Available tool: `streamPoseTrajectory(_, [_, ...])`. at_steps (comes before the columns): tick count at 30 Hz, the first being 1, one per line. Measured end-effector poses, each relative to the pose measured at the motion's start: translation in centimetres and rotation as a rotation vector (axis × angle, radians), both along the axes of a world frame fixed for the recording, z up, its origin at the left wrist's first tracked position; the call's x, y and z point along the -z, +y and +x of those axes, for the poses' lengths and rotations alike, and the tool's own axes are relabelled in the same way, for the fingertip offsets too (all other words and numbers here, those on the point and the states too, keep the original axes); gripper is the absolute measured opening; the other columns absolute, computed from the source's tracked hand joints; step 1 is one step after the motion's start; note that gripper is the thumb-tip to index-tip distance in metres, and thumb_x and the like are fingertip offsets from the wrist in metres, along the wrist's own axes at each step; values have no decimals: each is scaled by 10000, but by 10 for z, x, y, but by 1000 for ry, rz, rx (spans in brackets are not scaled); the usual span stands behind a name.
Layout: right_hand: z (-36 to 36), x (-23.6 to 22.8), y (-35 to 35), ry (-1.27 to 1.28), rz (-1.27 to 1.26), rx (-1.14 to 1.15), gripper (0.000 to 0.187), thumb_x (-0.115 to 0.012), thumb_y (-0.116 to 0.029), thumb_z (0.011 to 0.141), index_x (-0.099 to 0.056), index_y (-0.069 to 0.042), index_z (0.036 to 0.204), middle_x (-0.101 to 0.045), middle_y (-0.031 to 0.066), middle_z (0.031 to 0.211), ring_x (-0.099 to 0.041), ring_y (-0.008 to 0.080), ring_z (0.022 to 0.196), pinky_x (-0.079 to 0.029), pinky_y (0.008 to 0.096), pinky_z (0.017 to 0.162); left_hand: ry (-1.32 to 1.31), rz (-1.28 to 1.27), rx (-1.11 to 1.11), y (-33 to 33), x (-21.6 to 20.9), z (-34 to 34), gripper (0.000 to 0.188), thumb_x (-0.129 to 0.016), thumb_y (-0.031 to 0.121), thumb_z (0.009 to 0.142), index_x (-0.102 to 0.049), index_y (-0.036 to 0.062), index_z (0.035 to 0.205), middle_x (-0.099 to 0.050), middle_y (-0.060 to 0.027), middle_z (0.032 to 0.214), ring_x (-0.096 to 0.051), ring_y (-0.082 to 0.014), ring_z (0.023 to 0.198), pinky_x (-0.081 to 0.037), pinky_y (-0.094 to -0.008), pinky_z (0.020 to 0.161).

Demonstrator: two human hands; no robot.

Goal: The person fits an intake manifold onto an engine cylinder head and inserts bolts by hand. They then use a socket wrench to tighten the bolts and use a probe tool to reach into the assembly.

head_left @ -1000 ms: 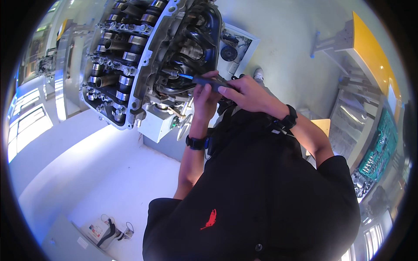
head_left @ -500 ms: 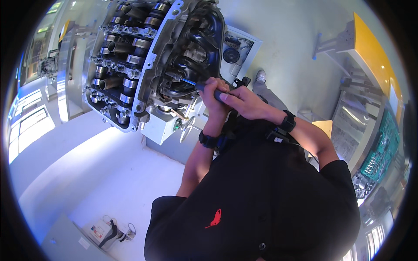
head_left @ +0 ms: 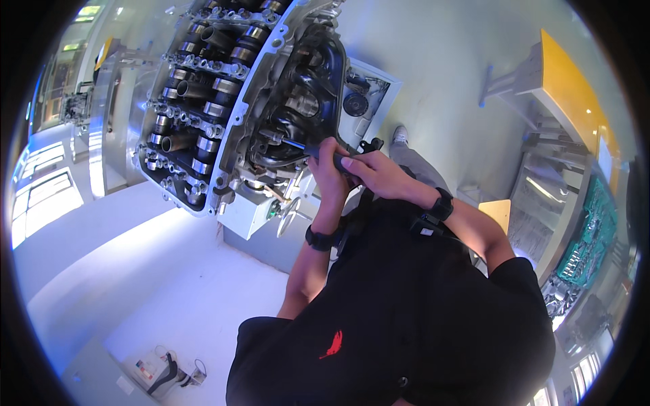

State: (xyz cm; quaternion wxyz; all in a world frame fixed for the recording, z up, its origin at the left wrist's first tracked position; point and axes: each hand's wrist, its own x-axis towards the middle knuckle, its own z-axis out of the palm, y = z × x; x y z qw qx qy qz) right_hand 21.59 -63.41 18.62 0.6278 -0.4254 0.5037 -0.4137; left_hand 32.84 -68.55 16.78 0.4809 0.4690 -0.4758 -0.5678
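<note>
In front of me a car engine (head_left: 233, 111) is mounted with its camshafts showing, and a black curved-pipe manifold (head_left: 323, 71) runs along its right side. My left hand (head_left: 330, 170) is closed around the dark handle of a wrench (head_left: 293, 143). My right hand (head_left: 382, 174) grips the same handle from the right, its thumb lying along it. The wrench's bright shaft reaches left to a metal socket-like end (head_left: 271, 137) among the manifold pipes. What that end sits on is too small to make out.
A white stand with a handwheel (head_left: 289, 216) supports the engine's near side. An open tray (head_left: 369, 101) with a round black part lies beyond the manifold. At right are a yellow-topped table (head_left: 569, 88) and a green tool case (head_left: 589, 237). A grey box (head_left: 101, 372) stands lower left.
The view has shifted a little, so the engine sits slightly lower and farther right. Both hands keep their hold on the wrench, whose end stays by the manifold.
</note>
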Motion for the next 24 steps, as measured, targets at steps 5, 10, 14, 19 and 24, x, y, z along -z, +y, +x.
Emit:
streamPoseTrajectory(5, [-40,-30,4,239,-155,-79,377,-478,-318,895,-594,-6,718,-497,32,514,-442,90,467,-358,266,458,632,566,226,11,-2,22,463,-324,489,918,-501,62,890,-500,-52,753,-466,-143,575,-381,-258,534])
streamPoseTrajectory(10, [-125,-22,23,371,-235,12,354,-506,-302,869,-612,12,746,-533,61,523,-494,133,439,-387,276,444,766,620,83,19,-19,14,248,-367,193,902,-494,33,1042,-541,-104,999,-537,-200,843,-420,-298,687])
streamPoseTrajectory(14, [-176,-16,26,163,-152,70,404,-489,-343,865,-601,13,709,-550,37,534,-519,88,467,-388,216,443,661,445,-17,19,-37,-18,305,-352,-10,863,-418,-2,1160,-466,-199,1211,-457,-289,1157,-405,-382,967])
streamPoseTrajectory(19, [-220,-16,15,99,-261,-19,546,-455,-473,828,-578,26,644,-544,52,509,-532,114,427,-417,213,423,525,277,-94,18,-27,-55,248,-434,159,939,-435,-5,1126,-559,-177,1090,-617,-249,916,-530,-315,804])
streamPoseTrajectory(24, [-239,-15,2,66,-301,-152,507,-478,-435,820,-578,30,642,-538,52,497,-527,115,423,-419,220,428,532,252,-253,5,-18,-84,220,-438,124,935,-498,-19,1092,-549,-172,1135,-594,-261,979,-507,-341,860])
